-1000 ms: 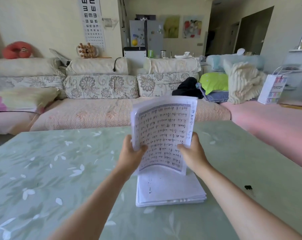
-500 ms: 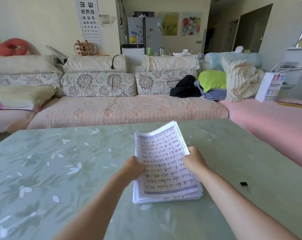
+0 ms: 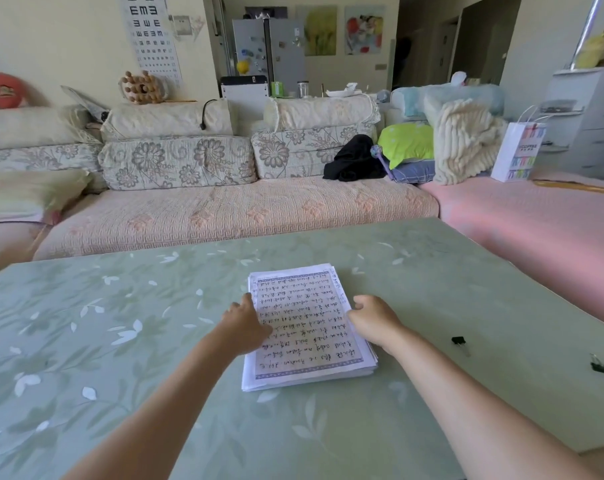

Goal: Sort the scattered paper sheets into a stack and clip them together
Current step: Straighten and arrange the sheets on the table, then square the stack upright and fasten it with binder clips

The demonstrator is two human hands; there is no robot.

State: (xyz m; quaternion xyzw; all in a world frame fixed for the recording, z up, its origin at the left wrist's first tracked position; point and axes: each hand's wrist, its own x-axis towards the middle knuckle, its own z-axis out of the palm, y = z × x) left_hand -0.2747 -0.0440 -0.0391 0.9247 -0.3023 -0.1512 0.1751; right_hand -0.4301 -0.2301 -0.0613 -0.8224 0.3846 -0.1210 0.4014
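Note:
A stack of handwritten paper sheets [image 3: 304, 327] lies flat on the green table [image 3: 120, 341], its edges a little uneven. My left hand [image 3: 246, 322] rests against the stack's left edge with its fingers laid along it. My right hand [image 3: 373, 317] sits at the right edge, fingers loosely curled, holding nothing. Two black binder clips lie on the table to the right: one clip [image 3: 459, 341] close to my right forearm, the other clip [image 3: 600, 365] further right.
A long sofa [image 3: 224, 213] with floral cushions runs behind the table's far edge. A pink-covered seat [image 3: 535, 230] flanks the table on the right, with a white paper bag [image 3: 516, 150] on it.
The sheets that both hands held upright have been laid down onto the stack. Both hands have let go and now sit at the stack's left and right edges.

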